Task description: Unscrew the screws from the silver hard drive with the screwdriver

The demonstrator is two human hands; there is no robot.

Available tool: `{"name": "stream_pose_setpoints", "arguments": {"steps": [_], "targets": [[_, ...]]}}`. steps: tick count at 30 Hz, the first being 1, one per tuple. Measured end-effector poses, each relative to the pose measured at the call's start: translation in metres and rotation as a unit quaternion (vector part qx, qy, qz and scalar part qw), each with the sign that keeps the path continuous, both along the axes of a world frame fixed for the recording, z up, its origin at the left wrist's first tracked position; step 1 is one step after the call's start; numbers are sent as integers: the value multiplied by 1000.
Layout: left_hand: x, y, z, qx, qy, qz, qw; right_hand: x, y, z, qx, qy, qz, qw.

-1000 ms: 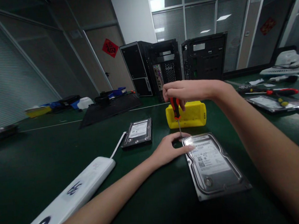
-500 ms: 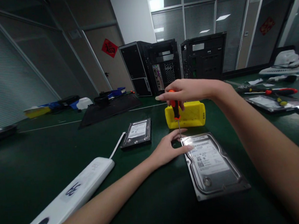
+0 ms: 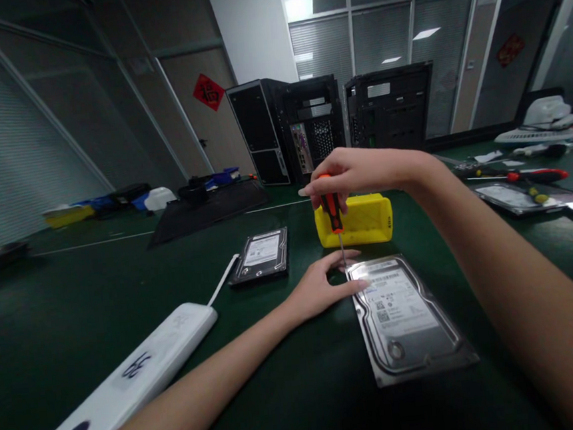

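A silver hard drive (image 3: 405,315) lies flat on the green table (image 3: 290,375) in front of me. My right hand (image 3: 358,172) is closed round the top of a small red-and-black screwdriver (image 3: 334,214), held upright with its tip at the drive's far left corner. My left hand (image 3: 323,285) rests on the table at that same corner, thumb and forefinger spread and touching the drive's edge on either side of the tip.
A yellow plastic bin (image 3: 360,220) stands just behind the drive. A second hard drive (image 3: 261,254) lies to the left, and a white power strip (image 3: 125,383) nearer me. Two open computer cases (image 3: 328,121) stand at the back. More drives and screwdrivers (image 3: 524,184) lie at the right.
My right hand has turned slightly on the screwdriver handle, fingers shifting, while the tip stays at the corner. The left hand stays where it was.
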State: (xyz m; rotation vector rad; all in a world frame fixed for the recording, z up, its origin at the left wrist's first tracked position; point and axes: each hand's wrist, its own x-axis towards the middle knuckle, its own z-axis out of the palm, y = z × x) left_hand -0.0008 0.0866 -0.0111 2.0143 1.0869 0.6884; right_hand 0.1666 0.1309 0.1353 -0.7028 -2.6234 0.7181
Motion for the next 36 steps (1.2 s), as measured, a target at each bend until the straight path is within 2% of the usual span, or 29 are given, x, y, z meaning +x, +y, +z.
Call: {"name": "stream_pose_setpoints", "arguments": {"steps": [6, 11, 19, 24, 36], "targets": [[1, -1, 2, -1, -5, -2, 1000, -2, 1, -1, 53, -8, -3, 999], [2, -1, 3, -4, 1, 4, 1000, -4, 3, -3, 51, -13, -13, 999], [1, -1, 3, -3, 10, 1, 1000, -3, 7, -5, -38, 10, -54, 998], [1, -1, 2, 4, 7, 2, 1000, -1, 1, 1, -86, 2, -26, 996], [2, -3, 6, 0, 18, 4, 1000, 0, 0, 3, -18, -13, -3, 1000]]}}
